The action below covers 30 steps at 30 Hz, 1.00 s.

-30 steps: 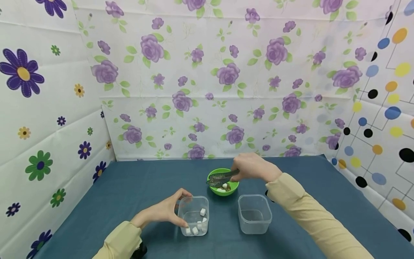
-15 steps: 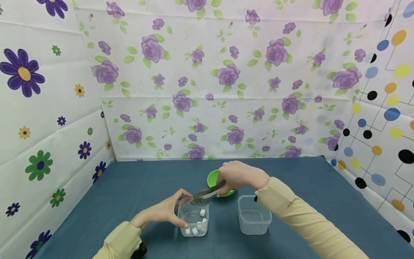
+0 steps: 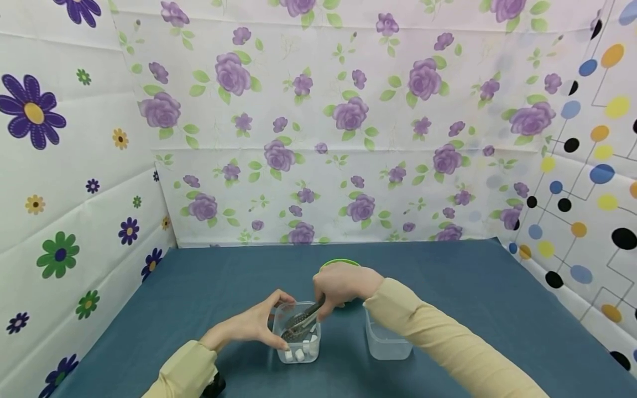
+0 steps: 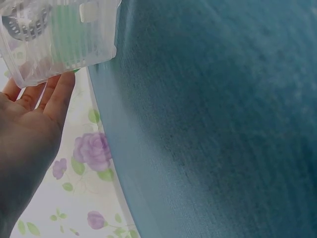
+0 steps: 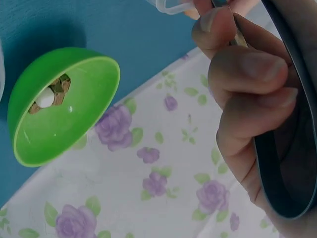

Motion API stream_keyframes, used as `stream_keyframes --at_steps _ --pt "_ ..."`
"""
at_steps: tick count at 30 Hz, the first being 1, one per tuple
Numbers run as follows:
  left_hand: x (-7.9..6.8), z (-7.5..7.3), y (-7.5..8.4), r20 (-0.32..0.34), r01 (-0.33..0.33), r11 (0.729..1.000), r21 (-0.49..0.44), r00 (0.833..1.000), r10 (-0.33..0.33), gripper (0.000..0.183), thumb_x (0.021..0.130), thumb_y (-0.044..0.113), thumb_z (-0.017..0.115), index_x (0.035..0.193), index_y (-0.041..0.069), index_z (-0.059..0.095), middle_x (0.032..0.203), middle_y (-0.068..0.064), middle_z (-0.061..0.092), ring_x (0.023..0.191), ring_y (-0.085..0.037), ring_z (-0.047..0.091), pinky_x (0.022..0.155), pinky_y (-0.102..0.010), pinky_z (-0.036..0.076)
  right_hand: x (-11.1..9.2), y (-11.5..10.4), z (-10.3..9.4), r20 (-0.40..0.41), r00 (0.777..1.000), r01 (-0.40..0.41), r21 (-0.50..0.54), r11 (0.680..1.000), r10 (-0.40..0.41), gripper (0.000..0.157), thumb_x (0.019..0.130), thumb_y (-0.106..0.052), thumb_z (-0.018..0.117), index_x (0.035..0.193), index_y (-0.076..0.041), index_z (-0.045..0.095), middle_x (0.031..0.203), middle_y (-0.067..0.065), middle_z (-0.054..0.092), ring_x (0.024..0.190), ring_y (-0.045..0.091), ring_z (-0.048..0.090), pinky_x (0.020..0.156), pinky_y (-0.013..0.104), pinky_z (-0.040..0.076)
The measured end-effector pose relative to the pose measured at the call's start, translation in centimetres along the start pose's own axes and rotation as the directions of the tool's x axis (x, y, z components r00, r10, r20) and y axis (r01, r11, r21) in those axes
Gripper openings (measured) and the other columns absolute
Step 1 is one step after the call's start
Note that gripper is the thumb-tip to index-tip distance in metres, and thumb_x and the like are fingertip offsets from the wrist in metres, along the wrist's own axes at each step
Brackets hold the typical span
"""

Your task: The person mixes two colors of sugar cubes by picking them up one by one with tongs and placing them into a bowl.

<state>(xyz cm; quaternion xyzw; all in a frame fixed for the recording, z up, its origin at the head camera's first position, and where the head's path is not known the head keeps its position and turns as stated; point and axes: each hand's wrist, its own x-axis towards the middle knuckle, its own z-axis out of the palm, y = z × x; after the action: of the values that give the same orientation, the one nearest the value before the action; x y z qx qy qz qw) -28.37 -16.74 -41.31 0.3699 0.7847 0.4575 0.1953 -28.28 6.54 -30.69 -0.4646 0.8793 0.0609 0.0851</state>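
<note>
My left hand (image 3: 249, 325) grips a clear plastic container (image 3: 301, 307), thumb on the near side and fingers behind. Several white cubes (image 3: 299, 355) lie at its bottom. With curled fingers my right hand (image 3: 344, 284) holds dark tongs (image 3: 300, 326), whose perforated tips reach down inside that container. Whether anything sits between the tips cannot be made out. Behind the right hand, a green bowl (image 3: 341, 261) is mostly hidden in the head view. In the right wrist view the bowl (image 5: 69, 126) contains brown pieces (image 5: 61, 91) and a white piece (image 5: 45, 98).
A second clear container (image 3: 389, 351) stands to the right, partly covered by the right sleeve (image 3: 423, 320). Blue cloth (image 3: 239, 271) covers the table. Flower-printed sheets (image 3: 298, 193) rise at the back and left, a dotted one (image 3: 587, 265) at the right.
My right hand has carried the tongs from over the green bowl leftward and nearer, down into the left container. The left hand keeps its hold on that container without moving.
</note>
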Motion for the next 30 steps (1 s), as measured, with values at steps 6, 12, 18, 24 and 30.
stream_keyframes --at_steps 6,12,18,24,30 --pt "0.0 0.0 0.1 0.007 0.002 1.0 -0.02 1.0 -0.002 0.068 0.078 0.027 0.072 0.128 0.005 0.031 0.13 -0.018 0.032 0.117 -0.033 0.035 0.087 -0.042 0.039 0.9 -0.8 0.2 0.068 0.998 -0.017 -0.004 1.0 0.017 0.029 0.077 -0.039 0.071 0.054 -0.024 0.063 0.041 -0.005 0.049 0.037 0.005 0.043 0.04 0.019 0.037" --pt "0.0 0.0 0.1 0.0 0.001 1.0 -0.005 1.0 -0.001 0.068 0.078 0.025 0.073 0.128 0.006 0.031 0.128 -0.018 0.033 0.115 -0.034 0.035 0.087 -0.042 0.039 1.5 -1.6 0.2 0.134 0.988 -0.078 -0.035 0.996 0.082 0.029 0.076 -0.04 0.072 0.053 -0.024 0.063 0.046 -0.001 0.055 0.037 0.006 0.044 0.04 0.02 0.038" --pt "0.0 0.0 0.1 -0.005 0.001 1.0 -0.001 1.0 -0.001 0.068 0.078 0.025 0.073 0.128 0.006 0.031 0.128 -0.016 0.032 0.115 -0.033 0.035 0.087 -0.044 0.038 1.8 -2.2 0.2 0.149 0.983 -0.1 -0.078 0.992 0.111 0.032 0.075 -0.04 0.073 0.05 -0.023 0.062 0.044 -0.002 0.052 0.037 0.007 0.044 0.04 0.021 0.037" --pt "0.0 0.0 0.1 0.0 -0.002 1.0 -0.012 1.0 0.002 0.068 0.078 0.024 0.073 0.128 0.005 0.03 0.128 -0.017 0.033 0.115 -0.035 0.035 0.087 -0.045 0.038 2.1 -2.7 0.2 0.147 0.982 -0.104 -0.116 0.988 0.12 0.033 0.074 -0.041 0.073 0.049 -0.023 0.062 0.041 -0.004 0.049 0.038 0.007 0.044 0.041 0.021 0.038" --pt "0.0 0.0 0.0 -0.003 0.002 1.0 -0.011 1.0 -0.002 0.066 0.079 0.023 0.073 0.128 0.008 0.031 0.128 -0.013 0.033 0.115 -0.034 0.034 0.088 -0.045 0.037 2.1 -2.9 0.1 0.152 0.981 -0.103 -0.132 0.986 0.122 0.031 0.074 -0.041 0.073 0.051 -0.023 0.062 0.043 -0.005 0.051 0.038 0.006 0.046 0.042 0.02 0.039"
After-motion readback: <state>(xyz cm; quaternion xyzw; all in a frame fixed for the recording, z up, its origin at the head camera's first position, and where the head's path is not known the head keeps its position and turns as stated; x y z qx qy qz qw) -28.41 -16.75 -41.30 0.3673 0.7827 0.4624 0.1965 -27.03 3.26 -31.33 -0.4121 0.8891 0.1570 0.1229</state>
